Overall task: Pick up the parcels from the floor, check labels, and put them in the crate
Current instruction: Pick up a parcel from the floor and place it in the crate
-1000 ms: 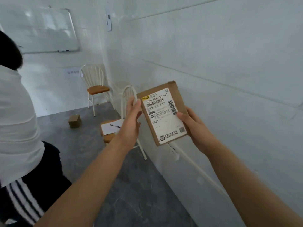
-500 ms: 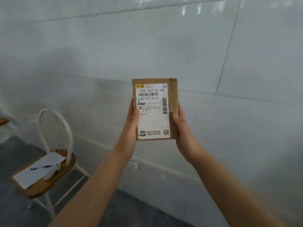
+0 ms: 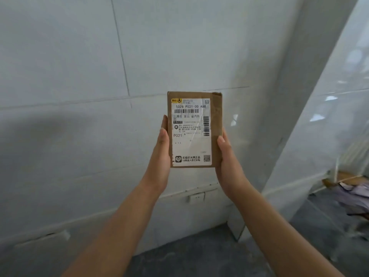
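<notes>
One parcel (image 3: 216, 124), brown cardboard, flat, held upright at frame centre w/ label side facing camera, against white tiled wall (image 3: 79, 76). One white shipping label (image 3: 191, 132) covering most of front face, brown strip left bare along right edge. Top line reads "502B P021-00 A68"; yellow logo patch at label's upper left, brand text too small to read. One long horizontal barcode below that line, one vertical barcode at label's right edge, one small QR code at lower right corner. "P021" printed large at mid left. Several lines of Chinese text mid label and at bottom beside a dark square icon; fine print blurred. Slight crease running diagonally across label.

Two bare hands on parcel. Left hand (image 3: 159, 156) pressed flat along left edge, fingers extended up, thumb tip on front edge. Right hand (image 3: 227, 162) cupping lower right edge, thumb on front face near vertical barcode. Both clamped onto parcel from opposite sides.

Lower centre: one wall socket (image 3: 196, 197) on a trunking strip. Grey floor (image 3: 199, 252) along bottom. Right edge of frame: crumpled pale material and brown bits, unclear what.
</notes>
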{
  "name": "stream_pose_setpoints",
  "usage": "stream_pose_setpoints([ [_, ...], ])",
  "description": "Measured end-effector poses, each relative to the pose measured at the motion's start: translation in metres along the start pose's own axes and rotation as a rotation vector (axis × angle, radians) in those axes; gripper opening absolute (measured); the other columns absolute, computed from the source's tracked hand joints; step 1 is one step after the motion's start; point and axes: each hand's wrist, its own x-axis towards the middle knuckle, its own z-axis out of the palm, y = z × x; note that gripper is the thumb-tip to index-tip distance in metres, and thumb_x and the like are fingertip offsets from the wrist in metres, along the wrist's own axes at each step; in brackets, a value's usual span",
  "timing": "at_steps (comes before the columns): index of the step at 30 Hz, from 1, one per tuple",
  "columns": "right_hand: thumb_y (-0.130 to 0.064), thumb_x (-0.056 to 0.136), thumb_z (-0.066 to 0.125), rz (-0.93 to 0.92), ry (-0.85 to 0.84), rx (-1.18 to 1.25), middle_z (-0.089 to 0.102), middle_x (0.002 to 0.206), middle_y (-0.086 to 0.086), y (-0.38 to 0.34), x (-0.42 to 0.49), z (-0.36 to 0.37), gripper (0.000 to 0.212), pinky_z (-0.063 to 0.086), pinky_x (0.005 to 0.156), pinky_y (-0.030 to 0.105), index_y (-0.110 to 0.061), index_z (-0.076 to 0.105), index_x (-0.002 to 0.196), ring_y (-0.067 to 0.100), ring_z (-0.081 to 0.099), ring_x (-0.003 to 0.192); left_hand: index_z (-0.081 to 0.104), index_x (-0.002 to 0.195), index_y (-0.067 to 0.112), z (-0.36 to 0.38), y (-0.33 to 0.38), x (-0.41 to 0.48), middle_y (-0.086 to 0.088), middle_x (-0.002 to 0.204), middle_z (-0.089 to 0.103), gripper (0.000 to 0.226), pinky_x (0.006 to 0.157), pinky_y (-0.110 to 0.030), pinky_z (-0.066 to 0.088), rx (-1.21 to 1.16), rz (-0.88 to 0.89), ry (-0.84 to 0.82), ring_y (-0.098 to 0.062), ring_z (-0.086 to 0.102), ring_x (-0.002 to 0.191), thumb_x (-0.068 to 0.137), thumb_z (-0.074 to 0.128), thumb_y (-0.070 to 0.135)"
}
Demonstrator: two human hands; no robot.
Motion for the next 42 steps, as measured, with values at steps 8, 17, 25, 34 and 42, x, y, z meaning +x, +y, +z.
stream_pose_setpoints([
  [8, -0.041, 0.091, 0.031, -0.116, 0.200, -0.044, 0.055, 0.134, -0.006, -0.040, -0.039, -0.131, 0.056, 0.052, 0.083, 0.019, -0.030, 0.026, 0.146, 0.006, 0.057, 0.117, 0.022, 0.150, 0.030, 0.143, -0.022, 0.026, 0.008, 0.146, 0.045, 0.062, 0.102, -0.020, 0.044, -0.091, 0.005, -0.210, -0.004, 0.047, 0.129, 0.092, 0.017, 0.052],
  [17, -0.041, 0.089, 0.034, -0.191, 0.445, -0.078, 0.048, 0.142, 0.002, -0.090, -0.104, -0.304, 0.062, 0.042, 0.106, 0.041, -0.024, 0.025, 0.147, 0.018, 0.049, 0.128, 0.031, 0.146, 0.023, 0.338, -0.047, 0.036, 0.009, 0.132, 0.056, 0.056, 0.080, -0.012, 0.050, -0.143, 0.017, -0.443, 0.001, 0.058, 0.115, 0.095, 0.018, 0.043],
  [25, -0.039, 0.089, 0.036, -0.215, 0.633, -0.078, 0.051, 0.139, 0.007, -0.122, -0.162, -0.432, 0.061, 0.054, 0.085, 0.023, -0.022, 0.027, 0.146, 0.017, 0.055, 0.121, 0.042, 0.126, 0.045, 0.489, -0.070, 0.034, 0.023, 0.114, 0.063, 0.041, 0.070, -0.014, 0.053, -0.163, -0.006, -0.581, 0.004, 0.064, 0.101, 0.102, 0.010, 0.037],
  [34, -0.028, 0.101, 0.026, -0.235, 0.928, -0.202, 0.056, 0.130, -0.003, -0.146, -0.209, -0.544, 0.045, 0.051, 0.079, 0.015, -0.024, 0.030, 0.145, 0.001, 0.059, 0.110, 0.042, 0.129, 0.034, 0.631, -0.110, 0.048, 0.022, 0.106, 0.067, 0.040, 0.073, -0.013, 0.052, -0.308, -0.059, -0.813, 0.005, 0.065, 0.097, 0.104, 0.010, 0.030],
  [42, -0.032, 0.101, 0.024, -0.266, 1.127, -0.324, 0.054, 0.136, -0.004, -0.179, -0.213, -0.641, 0.046, 0.049, 0.078, 0.010, -0.026, 0.031, 0.145, -0.002, 0.057, 0.113, 0.039, 0.143, 0.021, 0.750, -0.137, 0.091, -0.005, 0.132, 0.060, 0.056, 0.082, -0.030, 0.057, -0.374, -0.102, -1.033, -0.017, 0.062, 0.114, 0.098, 0.020, 0.048],
])
